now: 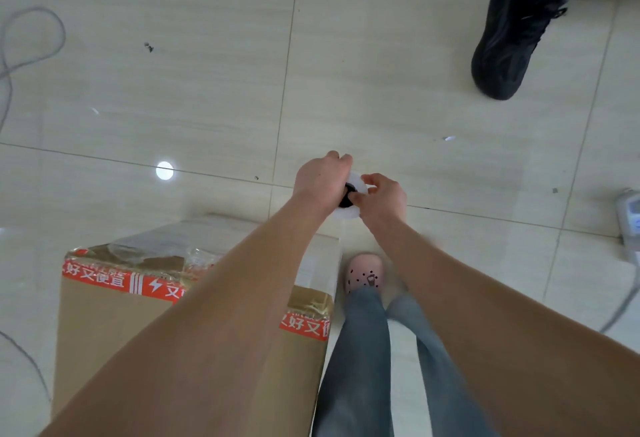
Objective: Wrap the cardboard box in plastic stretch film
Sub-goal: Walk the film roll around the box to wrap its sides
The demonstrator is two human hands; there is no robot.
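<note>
left hand [320, 178]: curled round film roll [358, 184] | right hand [382, 196]: fingers pinch roll's end | roll: held just beyond box's far right corner | box [104, 326]: near left on floor [207, 90], film over its top

- The cardboard box [114, 332] is brown and stands upright at lower left. 1 red tape band with white characters crosses its upper part, and wrinkled clear film covers its top.
- The stretch film roll [358, 184] is white with a black core, seen end-on, gripped between the left hand [322, 177] and right hand [382, 198] beyond the box's far right corner.
</note>
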